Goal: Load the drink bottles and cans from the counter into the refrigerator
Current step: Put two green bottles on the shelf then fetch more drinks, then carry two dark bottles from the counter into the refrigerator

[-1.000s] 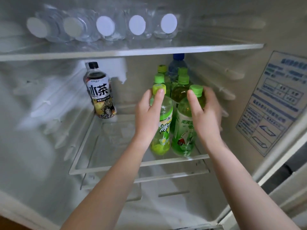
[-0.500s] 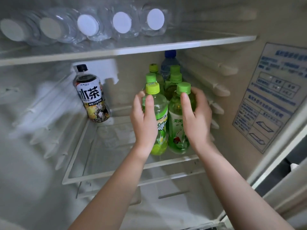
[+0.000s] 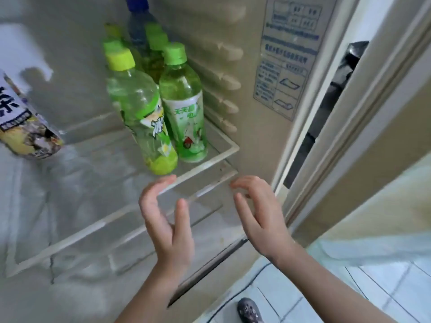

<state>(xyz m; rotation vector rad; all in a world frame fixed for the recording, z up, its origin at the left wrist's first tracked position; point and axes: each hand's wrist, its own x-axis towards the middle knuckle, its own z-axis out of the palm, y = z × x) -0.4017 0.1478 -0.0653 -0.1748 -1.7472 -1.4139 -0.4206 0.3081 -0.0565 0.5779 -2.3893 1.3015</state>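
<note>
Tea bottle [image 3: 24, 127] cut off (left edge).

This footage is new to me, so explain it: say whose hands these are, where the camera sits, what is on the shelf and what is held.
No machine: these are a person's bare hands, filmed by one head-worn camera looking down into an open refrigerator. The left hand and right hand hover before the shelf, fingers relaxed, with no grip on anything. On the shelf stand a yellow-capped bottle and a green-capped bottle side by side, more bottles behind, and a labelled bottle at the left.
</note>
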